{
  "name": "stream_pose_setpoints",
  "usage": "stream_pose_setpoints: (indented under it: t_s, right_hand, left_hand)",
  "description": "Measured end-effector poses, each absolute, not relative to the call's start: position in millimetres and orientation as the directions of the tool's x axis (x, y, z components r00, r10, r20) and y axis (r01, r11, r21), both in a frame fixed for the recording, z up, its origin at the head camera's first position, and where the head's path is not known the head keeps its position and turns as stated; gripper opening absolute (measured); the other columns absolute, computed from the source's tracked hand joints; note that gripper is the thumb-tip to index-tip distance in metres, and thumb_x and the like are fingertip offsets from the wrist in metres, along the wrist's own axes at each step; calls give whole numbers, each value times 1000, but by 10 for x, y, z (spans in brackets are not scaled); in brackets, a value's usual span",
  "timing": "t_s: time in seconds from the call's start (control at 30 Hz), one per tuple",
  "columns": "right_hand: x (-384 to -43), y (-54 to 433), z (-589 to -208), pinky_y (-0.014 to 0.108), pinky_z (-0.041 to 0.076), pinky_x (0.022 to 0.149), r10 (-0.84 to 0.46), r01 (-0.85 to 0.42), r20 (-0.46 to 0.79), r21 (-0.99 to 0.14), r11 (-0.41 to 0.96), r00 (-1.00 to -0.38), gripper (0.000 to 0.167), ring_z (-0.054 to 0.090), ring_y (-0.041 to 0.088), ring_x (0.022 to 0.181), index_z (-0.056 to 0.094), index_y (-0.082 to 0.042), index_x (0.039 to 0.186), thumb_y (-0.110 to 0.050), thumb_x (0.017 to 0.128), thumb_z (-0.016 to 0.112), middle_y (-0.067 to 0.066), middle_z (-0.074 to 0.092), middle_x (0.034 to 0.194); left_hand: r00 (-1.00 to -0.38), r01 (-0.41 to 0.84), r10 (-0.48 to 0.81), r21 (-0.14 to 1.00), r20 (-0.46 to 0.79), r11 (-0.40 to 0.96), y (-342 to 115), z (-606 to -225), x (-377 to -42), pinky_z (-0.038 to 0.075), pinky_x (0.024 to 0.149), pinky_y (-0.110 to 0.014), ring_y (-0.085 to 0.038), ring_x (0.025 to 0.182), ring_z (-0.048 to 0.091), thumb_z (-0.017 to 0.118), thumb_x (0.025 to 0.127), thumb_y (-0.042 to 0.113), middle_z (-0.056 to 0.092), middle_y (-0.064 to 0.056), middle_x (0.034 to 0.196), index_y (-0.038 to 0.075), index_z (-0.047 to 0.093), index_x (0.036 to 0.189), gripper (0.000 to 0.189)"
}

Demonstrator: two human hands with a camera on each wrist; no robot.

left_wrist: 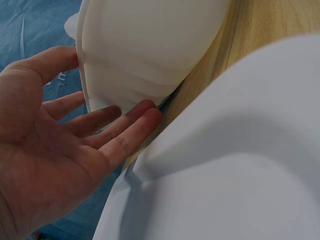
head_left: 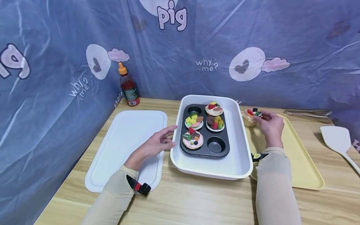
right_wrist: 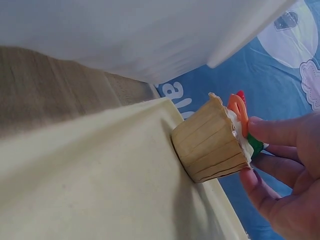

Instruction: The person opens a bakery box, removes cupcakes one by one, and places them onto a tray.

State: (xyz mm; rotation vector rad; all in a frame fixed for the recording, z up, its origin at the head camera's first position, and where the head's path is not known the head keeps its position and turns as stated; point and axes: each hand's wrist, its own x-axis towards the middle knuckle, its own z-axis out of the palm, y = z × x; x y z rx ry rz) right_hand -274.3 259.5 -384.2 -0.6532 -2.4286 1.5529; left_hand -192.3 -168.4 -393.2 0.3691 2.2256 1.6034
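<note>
The right hand [head_left: 270, 126] pinches a cupcake [head_left: 248, 120] at the far left corner of the yellow tray [head_left: 296, 162], near the white tub [head_left: 202, 164]. The left hand [head_left: 154, 142], fingers loosely spread, meets the tub's left rim; table [head_left: 202, 200] stretches in front.

So the deep tub [head_left: 239, 157] is smooth white plastic with a soft sheen, and the six-cup muffin tin [head_left: 206, 151] inside it looks like dark satiny metal. Left of the tub, smooth plastic tray [head_left: 126, 137]. Right of it: matt yellow tray [head_left: 298, 156], shiny metal tongs [head_left: 309, 112], plus a cupcake [right_wrist: 205, 145] in a matt, ridged, papery-looking case. Wood-grain tabletop [head_left: 208, 200] underneath, crinkly glossy sheet [head_left: 182, 62] behind.
</note>
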Motion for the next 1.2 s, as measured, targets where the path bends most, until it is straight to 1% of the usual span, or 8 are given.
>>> stream_pose_setpoints:
  t_s: [0.07,0.3,0.5,0.57,0.7,0.8,0.97,1.2]
  right_hand:
    - [-2743,2593,-3835,3,47,70,453,266,-85,-897,354,-887,54,56,-15,82,56,-6,143,-13,92,73,17,57,143]
    - [-2719,2588,-3793,3,45,74,443,263,-73,-884,386,-894,55,58,-10,96,56,-7,144,-16,93,72,16,56,144]
    - [-2689,2624,-3695,18,47,102,463,295,-96,-878,378,-881,59,57,5,125,56,-12,145,-26,91,75,10,54,148]
    - [-2668,2640,-3640,18,45,104,484,296,-103,-892,342,-869,54,55,7,129,61,-18,140,-26,90,76,-1,62,142]
    - [-2605,2676,-3518,8,45,84,515,236,-89,-944,229,-853,27,61,-3,107,70,-31,107,-18,86,79,-25,71,96]
    - [-2546,2699,-3419,5,44,72,527,134,-63,-986,98,-848,28,62,-8,84,68,-32,89,-8,83,81,-30,65,74]
    - [-2453,2710,-3263,8,47,66,556,-33,-3,-998,-54,-831,24,67,-7,69,75,-20,88,2,81,79,-20,71,68]
    - [-2370,2626,-3065,10,48,56,559,-165,92,-983,-82,-824,15,70,0,63,78,-13,86,1,80,82,-13,73,65]
  left_hand:
    - [-896,-9,419,949,-147,314,-1682,-3935,-1926,45,111,-50,-34,126,61,67,97,12,45,-19,155,16,32,159,71]
    - [-895,-22,417,950,-157,311,-1681,-3936,-1925,44,111,-50,-34,128,60,67,97,12,43,-19,157,17,31,159,72]
    - [-895,-17,419,949,-156,316,-1682,-3936,-1923,45,111,-49,-35,128,60,66,98,12,43,-20,156,17,31,159,71]
    - [-894,-14,420,949,-154,316,-1681,-3933,-1923,46,110,-49,-35,128,60,66,98,12,43,-20,156,16,31,159,71]
    - [-895,-12,420,949,-151,315,-1678,-3923,-1921,47,109,-48,-35,128,60,66,98,11,43,-20,157,16,31,159,71]
    - [-896,-15,418,948,-154,317,-1678,-3919,-1919,46,109,-48,-34,128,60,66,98,12,43,-19,157,17,31,159,71]
    - [-898,-17,413,948,-154,318,-1678,-3919,-1919,46,110,-48,-34,128,60,66,98,12,43,-18,157,17,31,159,71]
    - [-896,-11,418,949,-148,314,-1670,-3911,-1919,47,109,-48,-35,127,61,66,98,10,45,-20,156,16,31,159,71]
